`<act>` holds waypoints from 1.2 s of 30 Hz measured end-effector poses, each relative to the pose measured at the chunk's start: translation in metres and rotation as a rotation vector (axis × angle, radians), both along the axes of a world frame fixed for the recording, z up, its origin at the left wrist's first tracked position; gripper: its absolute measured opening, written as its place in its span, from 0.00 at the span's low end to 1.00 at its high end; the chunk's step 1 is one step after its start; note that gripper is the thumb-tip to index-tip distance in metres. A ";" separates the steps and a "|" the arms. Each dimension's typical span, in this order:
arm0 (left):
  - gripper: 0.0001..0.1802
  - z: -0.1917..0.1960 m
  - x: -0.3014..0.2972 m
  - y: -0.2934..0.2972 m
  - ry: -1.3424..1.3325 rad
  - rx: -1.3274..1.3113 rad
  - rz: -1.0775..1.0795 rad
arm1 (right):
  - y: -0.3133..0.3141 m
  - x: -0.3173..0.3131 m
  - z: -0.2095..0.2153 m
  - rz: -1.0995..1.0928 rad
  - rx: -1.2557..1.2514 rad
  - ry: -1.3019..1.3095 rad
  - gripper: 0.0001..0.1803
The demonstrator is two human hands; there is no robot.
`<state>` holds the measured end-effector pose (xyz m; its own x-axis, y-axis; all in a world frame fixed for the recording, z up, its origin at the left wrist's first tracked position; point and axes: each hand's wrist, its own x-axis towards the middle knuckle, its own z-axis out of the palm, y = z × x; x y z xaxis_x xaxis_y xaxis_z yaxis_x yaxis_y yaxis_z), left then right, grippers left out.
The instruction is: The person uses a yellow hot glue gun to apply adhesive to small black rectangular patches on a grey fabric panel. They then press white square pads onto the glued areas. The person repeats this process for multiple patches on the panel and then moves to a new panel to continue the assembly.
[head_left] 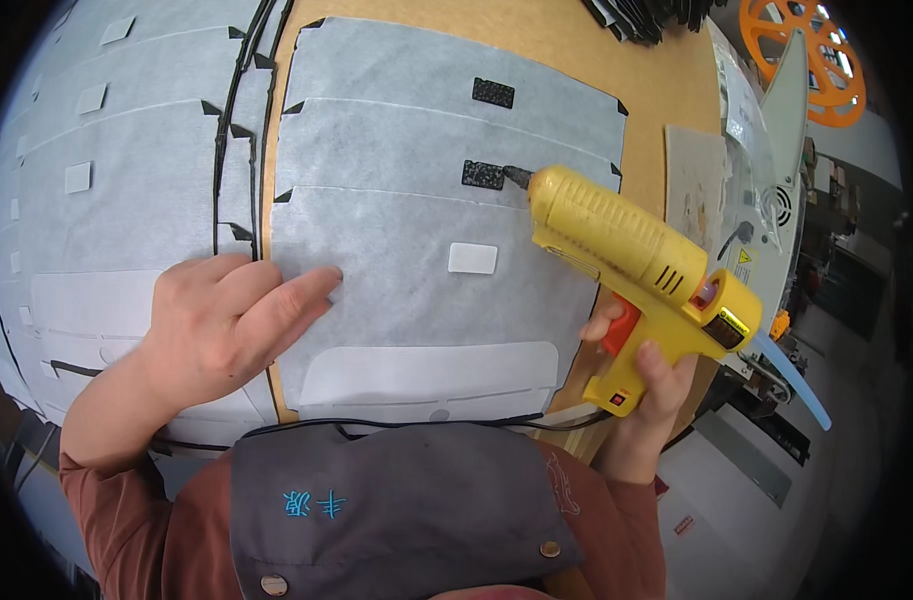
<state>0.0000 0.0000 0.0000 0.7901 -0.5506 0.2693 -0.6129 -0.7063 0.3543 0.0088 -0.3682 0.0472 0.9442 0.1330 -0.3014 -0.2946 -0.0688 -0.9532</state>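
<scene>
While the right hand [664,385] grips a yellow glue gun [626,235] over the gray cloth's [376,240] right side, the gun's tip [517,177] is right by a black patch [482,175] on that cloth. At the cloth's left edge, the left hand [216,325] has bent fingers; whether they pinch anything is hard to tell.
</scene>
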 end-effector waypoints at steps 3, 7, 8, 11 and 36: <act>0.21 0.000 0.000 -0.001 0.010 -0.014 -0.005 | 0.000 0.001 0.002 -0.013 0.010 0.010 0.33; 0.20 -0.001 0.001 -0.002 -0.008 -0.006 0.002 | -0.001 -0.001 0.002 -0.011 0.035 0.011 0.33; 0.20 -0.001 0.000 -0.002 -0.007 -0.004 0.002 | -0.002 -0.003 0.001 -0.013 0.045 0.007 0.33; 0.21 0.001 0.000 -0.001 0.023 -0.021 -0.011 | -0.006 -0.008 -0.001 -0.008 0.066 -0.002 0.33; 0.17 0.001 0.001 -0.001 -0.010 -0.003 0.014 | 0.014 0.005 0.003 0.039 0.055 0.024 0.33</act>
<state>0.0007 -0.0015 0.0012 0.7949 -0.5385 0.2794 -0.6066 -0.7137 0.3502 0.0140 -0.3537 0.0504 0.9308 0.1860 -0.3148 -0.3151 -0.0287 -0.9486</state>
